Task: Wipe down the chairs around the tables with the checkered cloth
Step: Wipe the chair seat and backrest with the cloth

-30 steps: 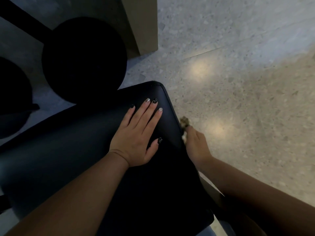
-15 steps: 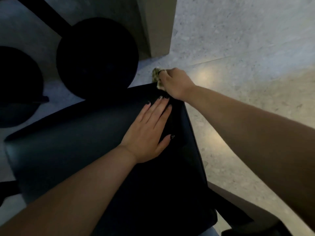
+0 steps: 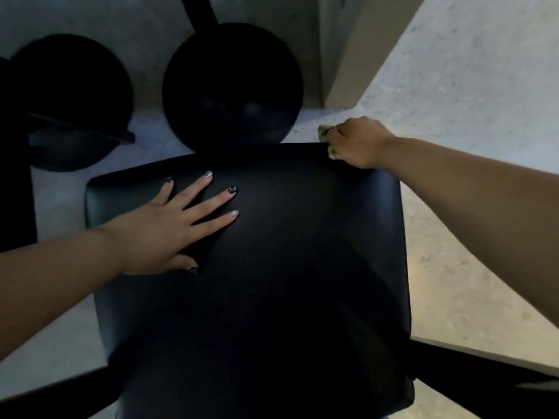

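A black chair seat (image 3: 272, 252) fills the middle of the frame, a smooth, faintly glossy padded square with rounded corners and a soft sheen near its left edge. The left hand (image 3: 169, 228) lies flat on the seat's left part, palm down, fingers (image 3: 211, 198) straight and spread, holding nothing; its nails are painted dark and pale. The forearm runs in from the lower left of the frame.

At the seat's upper right corner the right hand (image 3: 357, 140) is bunched into a fist around the checkered cloth (image 3: 328, 143), of which only small greenish-yellow scraps show, above and below the curled fingers. The cloth touches the corner edge of the seat. The right arm stretches in from the right side of the frame.

Above the seat, two round black discs (image 3: 233, 83) sit side by side on the floor (image 3: 469, 86), which is pale speckled stone. A beige upright panel (image 3: 357, 49) stands at upper right.
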`<act>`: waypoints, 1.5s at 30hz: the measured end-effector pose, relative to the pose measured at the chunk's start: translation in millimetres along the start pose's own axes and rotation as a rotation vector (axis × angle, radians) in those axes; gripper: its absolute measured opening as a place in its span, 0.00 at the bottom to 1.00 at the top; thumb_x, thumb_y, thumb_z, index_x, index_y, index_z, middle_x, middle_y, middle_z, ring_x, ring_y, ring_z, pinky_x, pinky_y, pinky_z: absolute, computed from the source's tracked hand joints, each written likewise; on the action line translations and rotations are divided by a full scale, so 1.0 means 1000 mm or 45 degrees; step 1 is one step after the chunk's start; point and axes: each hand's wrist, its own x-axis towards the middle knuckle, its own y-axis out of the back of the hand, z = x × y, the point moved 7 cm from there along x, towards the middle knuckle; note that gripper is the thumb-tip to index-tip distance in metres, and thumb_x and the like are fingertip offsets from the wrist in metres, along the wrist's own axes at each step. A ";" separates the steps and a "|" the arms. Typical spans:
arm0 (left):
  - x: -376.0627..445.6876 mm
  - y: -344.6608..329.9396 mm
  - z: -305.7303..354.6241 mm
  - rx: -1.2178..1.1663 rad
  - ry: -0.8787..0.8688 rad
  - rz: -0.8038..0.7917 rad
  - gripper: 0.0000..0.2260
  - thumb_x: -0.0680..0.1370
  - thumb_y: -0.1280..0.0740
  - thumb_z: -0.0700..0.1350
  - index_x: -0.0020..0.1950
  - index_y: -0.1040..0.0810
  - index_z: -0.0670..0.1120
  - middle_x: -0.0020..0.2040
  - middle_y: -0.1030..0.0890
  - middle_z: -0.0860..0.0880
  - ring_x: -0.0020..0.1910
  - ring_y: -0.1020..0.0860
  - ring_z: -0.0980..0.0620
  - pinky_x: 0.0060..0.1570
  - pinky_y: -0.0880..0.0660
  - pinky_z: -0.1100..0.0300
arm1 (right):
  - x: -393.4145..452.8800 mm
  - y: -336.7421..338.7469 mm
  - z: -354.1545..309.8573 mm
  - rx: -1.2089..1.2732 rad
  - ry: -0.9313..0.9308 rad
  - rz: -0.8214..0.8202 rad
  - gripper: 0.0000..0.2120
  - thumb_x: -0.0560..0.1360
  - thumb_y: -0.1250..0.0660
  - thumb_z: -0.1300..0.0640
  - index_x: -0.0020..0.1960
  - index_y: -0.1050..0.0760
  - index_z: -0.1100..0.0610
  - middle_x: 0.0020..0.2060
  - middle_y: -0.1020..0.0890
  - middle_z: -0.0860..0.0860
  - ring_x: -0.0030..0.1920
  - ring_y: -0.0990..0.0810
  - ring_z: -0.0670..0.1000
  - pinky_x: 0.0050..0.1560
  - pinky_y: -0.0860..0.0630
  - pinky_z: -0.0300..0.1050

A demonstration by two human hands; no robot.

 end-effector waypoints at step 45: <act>-0.215 -0.190 -0.039 -2.571 1.487 1.124 0.16 0.83 0.46 0.51 0.67 0.27 0.50 0.62 0.22 0.51 0.61 0.25 0.59 0.62 0.31 0.61 | -0.074 -0.183 -0.475 -0.799 1.362 -0.277 0.18 0.81 0.49 0.52 0.45 0.22 0.53 0.50 0.18 0.53 0.50 0.21 0.57 0.42 0.32 0.45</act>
